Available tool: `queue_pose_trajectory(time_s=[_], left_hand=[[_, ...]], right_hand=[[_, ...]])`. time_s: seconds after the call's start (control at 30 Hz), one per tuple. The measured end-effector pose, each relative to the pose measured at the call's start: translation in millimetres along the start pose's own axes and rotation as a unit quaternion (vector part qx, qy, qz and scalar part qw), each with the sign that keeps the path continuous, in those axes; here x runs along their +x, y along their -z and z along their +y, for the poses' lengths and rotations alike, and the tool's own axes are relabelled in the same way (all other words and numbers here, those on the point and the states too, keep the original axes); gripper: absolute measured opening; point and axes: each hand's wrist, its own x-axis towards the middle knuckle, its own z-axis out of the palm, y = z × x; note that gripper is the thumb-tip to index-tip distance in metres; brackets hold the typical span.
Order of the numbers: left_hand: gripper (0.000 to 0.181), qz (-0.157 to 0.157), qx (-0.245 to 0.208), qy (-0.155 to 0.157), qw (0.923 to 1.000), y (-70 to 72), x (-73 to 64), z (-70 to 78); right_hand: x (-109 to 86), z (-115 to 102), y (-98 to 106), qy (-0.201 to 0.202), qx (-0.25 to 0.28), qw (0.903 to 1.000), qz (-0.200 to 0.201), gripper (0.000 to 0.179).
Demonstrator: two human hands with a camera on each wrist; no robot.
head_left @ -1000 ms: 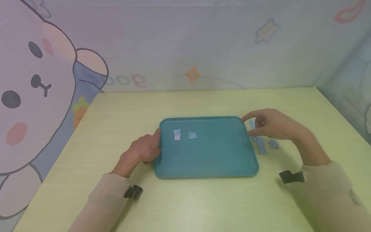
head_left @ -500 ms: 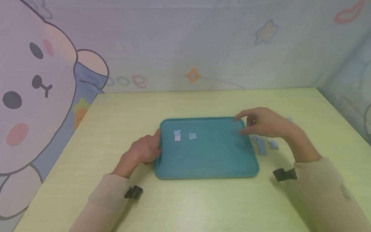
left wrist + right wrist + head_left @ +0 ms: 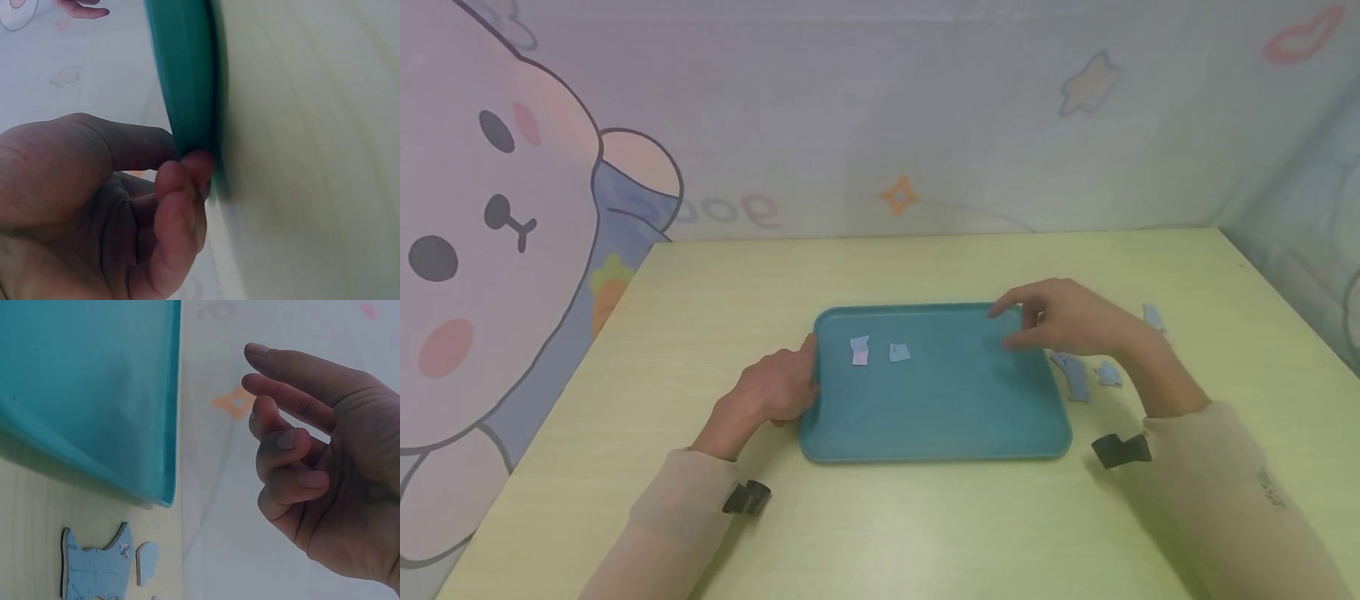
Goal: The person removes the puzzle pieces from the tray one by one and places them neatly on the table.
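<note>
A teal tray (image 3: 940, 417) lies on the table in the head view. My left hand (image 3: 778, 386) grips its left rim; in the left wrist view the left hand (image 3: 150, 206) has thumb and fingertips pinching the tray edge (image 3: 184, 75). Above the tray's far right corner hovers my right hand (image 3: 1063, 317). In the right wrist view, the right hand (image 3: 319, 462) holds nothing, its thumb apart from loosely bent fingers. Two small pale puzzle pieces sit in the tray: one partly pinkish piece (image 3: 860, 351) and a bluish piece (image 3: 898, 352) to its right.
Right of the tray on the table (image 3: 925, 533) lie more light-blue puzzle pieces: a long piece (image 3: 1077, 379), a small piece (image 3: 1108, 373), and another piece (image 3: 1152, 316) partly behind the right wrist. A printed cloth backdrop (image 3: 820, 108) stands behind the table.
My right hand has moved left from the tray's right rim to over its far right corner, uncovering a piece behind the wrist. The left hand and tray stay in place.
</note>
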Motion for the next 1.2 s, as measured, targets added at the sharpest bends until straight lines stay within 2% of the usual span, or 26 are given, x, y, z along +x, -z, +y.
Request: queue_pose_trajectory(time_s=[0.37, 0.7, 1.2], left_hand=[[0.074, 0.001, 0.002, -0.002, 1.0000, -0.1, 0.4, -0.4], [0.075, -0.002, -0.002, -0.001, 1.0000, -0.3, -0.5, -1.4], [0.073, 0.001, -0.004, -0.002, 1.0000, -1.1, 0.7, -1.0]], right_hand=[[12.8, -9, -4, 0.023, 0.000, 0.9996, -0.015, 0.039], [26.2, -12, -15, 0.024, 0.000, 0.9991, -0.036, 0.040], [42.7, -21, -28, 0.042, -0.029, 0.9977, -0.045, 0.036]])
